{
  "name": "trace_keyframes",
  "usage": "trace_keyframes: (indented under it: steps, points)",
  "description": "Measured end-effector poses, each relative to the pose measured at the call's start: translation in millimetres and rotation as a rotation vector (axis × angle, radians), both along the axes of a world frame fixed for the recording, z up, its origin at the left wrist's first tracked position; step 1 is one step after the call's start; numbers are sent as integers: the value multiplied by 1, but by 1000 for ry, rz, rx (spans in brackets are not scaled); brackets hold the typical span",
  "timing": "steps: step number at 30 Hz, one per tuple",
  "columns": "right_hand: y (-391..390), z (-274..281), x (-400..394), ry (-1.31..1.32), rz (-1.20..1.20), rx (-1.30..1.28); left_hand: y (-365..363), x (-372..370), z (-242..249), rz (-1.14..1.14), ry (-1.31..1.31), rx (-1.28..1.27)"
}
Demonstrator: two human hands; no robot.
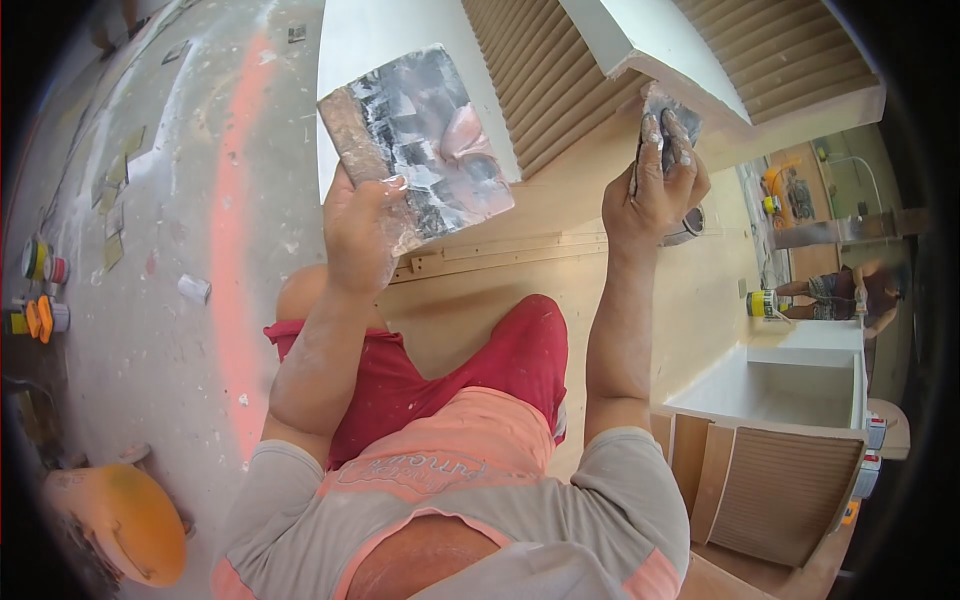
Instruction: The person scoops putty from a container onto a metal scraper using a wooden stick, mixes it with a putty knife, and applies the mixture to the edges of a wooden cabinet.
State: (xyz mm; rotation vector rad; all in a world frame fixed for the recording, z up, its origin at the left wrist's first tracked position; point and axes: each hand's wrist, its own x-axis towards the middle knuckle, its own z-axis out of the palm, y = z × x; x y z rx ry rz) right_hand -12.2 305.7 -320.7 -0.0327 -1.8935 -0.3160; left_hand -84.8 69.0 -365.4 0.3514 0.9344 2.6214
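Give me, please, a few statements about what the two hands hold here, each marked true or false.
1. The left hand holds a flat board smeared with grey-white filler. True.
2. The right hand is empty. False: its fingers grip a small filler-caked tool pressed up against the white panel.
3. The person wears red shorts. True.
4. The board lies flat on the floor. False: it is held up in the air, tilted.
5. An orange helmet lies on the floor at lower left. True.
6. Both hands are gloved. False: both are bare and flecked with white.
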Motion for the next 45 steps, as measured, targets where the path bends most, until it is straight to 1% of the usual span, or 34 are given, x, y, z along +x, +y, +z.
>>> trace_keyframes:
  steps: [3,6,9,12,14,17,19,22,24,27,29,31,36,41,45]
  points:
    - [6,-6,1,-8,-20,16,1,2,5,18,0,2]
    - [6,-9,2,-2,38,3,0,-1,1,29,-9,-9]
    - [1,0,8,-64,-23,-5,0,0,4,40,-24,-33]
    - [0,5,7,-4,-14,-18,2,2,9,61,-47,-41]
    - [1,4,1,89,-18,13,1,1,7,72,-56,-45]
    - [-4,2,-9,79,-64,22,-3,-4,-3,42,-27,-53]
    - [-3,-5,-10,62,-72,36,-2,-5,-5,10,-8,-2]
    - [-1,-8,-2,9,-63,47,-4,-5,-6,11,-10,-25]
    - [1,-5,4,-24,-44,44,-4,-6,-8,16,-2,-23]
    - [-1,7,8,19,-38,-7,-2,-3,0,30,2,-29]
    - [-1,14,5,13,1,22,-2,-2,0,36,-1,-35]
    - [1,8,2,17,-15,11,-5,-7,-8,4,21,-58]
    - [4,-6,-1,-1,-73,14,-2,-3,-3,44,7,-46]
    - [8,-21,0,-54,-55,4,-4,-4,-6,57,11,-89]
    - [6,-33,-2,-63,-41,-29,-5,-7,-5,48,31,-66]
